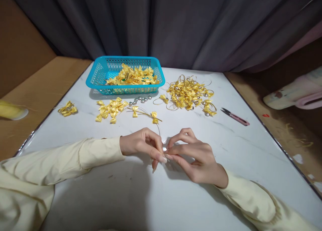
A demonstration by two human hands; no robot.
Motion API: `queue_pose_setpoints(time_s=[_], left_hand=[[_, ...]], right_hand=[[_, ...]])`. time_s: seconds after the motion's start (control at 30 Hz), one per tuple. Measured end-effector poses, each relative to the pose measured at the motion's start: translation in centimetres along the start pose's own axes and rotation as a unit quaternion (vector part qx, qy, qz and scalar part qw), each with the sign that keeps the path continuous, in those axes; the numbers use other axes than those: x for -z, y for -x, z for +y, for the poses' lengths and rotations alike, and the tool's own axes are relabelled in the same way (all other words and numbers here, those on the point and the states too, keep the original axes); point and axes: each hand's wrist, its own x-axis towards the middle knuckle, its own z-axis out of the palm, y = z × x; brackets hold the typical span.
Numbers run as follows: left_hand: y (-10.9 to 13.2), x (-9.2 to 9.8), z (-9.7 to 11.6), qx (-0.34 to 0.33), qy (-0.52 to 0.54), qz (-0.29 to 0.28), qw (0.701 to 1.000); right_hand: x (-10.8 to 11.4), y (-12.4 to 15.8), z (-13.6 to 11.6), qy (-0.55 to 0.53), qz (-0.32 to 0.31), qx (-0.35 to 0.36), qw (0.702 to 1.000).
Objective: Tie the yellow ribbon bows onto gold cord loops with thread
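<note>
My left hand [148, 146] and my right hand [192, 153] meet fingertip to fingertip just above the table, both pinching. Between them shows a small shiny silver bead [164, 149], partly covered by the fingers. A thin cord [159, 129] rises from my left fingers toward a yellow ribbon bow [155, 118] on a gold strand. Another bow [135, 111] sits on the same strand. Behind my left hand lie a heap of loose yellow bows [112, 108] and several silver beads [141, 100]. Exactly how the cord and bead meet is hidden.
A blue basket [100, 86] of yellow bows stands at the back. Right of it is a pile of corded bows with beads [188, 95]. Pink-handled thread snips [235, 117] lie at right. A bow bundle [67, 108] and yellow spool [12, 110] are left; a tumbler [294, 90] right.
</note>
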Motion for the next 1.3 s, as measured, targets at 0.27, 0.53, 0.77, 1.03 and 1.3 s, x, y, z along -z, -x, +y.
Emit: queue_pose_setpoints(time_s=[0.27, 0.53, 0.77, 1.03, 1.3], left_hand=[[0.02, 0.13, -0.18, -0.003, -0.010, 0.000, 1.000], [0.06, 0.08, -0.11, -0.003, -0.004, -0.001, 1.000], [-0.06, 0.04, -0.13, 0.001, -0.002, 0.000, 1.000], [0.06, -0.03, 0.03, 0.003, 0.005, -0.002, 1.000], [0.03, -0.11, 0.21, 0.004, 0.004, -0.004, 1.000]], right_hand=[[0.02, 0.05, 0.01, -0.004, 0.000, 0.001, 1.000], [-0.01, 0.01, 0.00, -0.004, -0.004, 0.001, 1.000], [0.03, 0.03, 0.05, -0.004, -0.007, -0.002, 1.000], [0.01, 0.07, -0.05, 0.008, -0.005, -0.005, 1.000], [-0.01, 0.01, -0.05, 0.004, 0.001, -0.003, 1.000]])
